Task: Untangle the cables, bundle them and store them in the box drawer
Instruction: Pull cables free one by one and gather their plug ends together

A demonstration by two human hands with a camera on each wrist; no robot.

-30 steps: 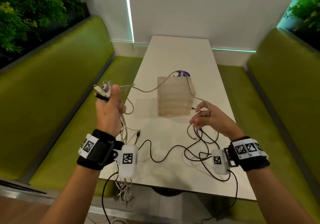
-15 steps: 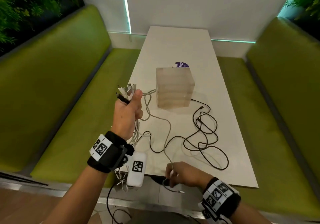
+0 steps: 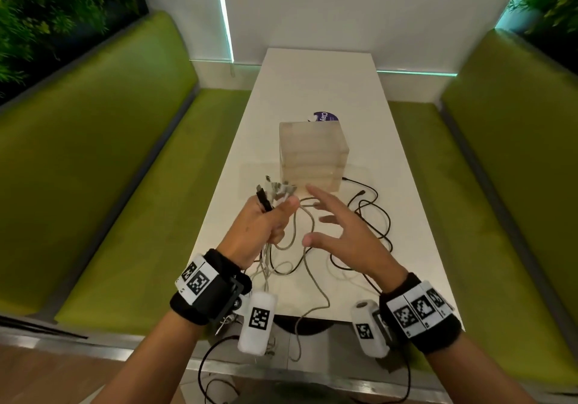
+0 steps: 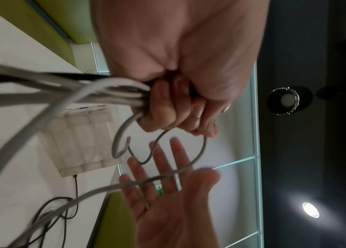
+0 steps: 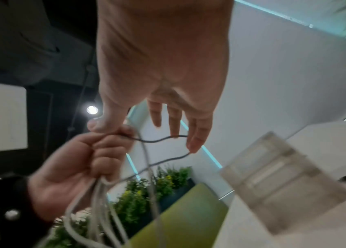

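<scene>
Grey cables (image 3: 283, 192): plug ends bunched above the left grip (image 3: 261, 227), fingers curled tight around the strands; loose lengths trailing below the grip, over the bench (image 3: 403, 247) edge and down toward the floor. One grey strand looping out from under the grip and crossing in front of the right hand (image 3: 339, 231).

Right grip: fingers straight and spread, holding nothing, just beside the left grip, with the little finger touching a dark strand in the right wrist view.

Black cable (image 3: 373, 216): coiled loosely on the bench beyond the right grip, one plug lying near the base of the box drawer (image 3: 312, 156).

Box drawer: translucent, upright, forward of both grips, drawers apparently closed.

Judged step: gathering the next strand into the bunch; untangling unfinished, bundling and storing not begun.

Risks:
- Spread fingers snagging the crossing loop, tightening a knot instead of freeing it.
- Hanging lengths catching on the bench edge, dragging plugs from the left grip.
- Pulling the black cable taut, shifting the light box drawer.
</scene>
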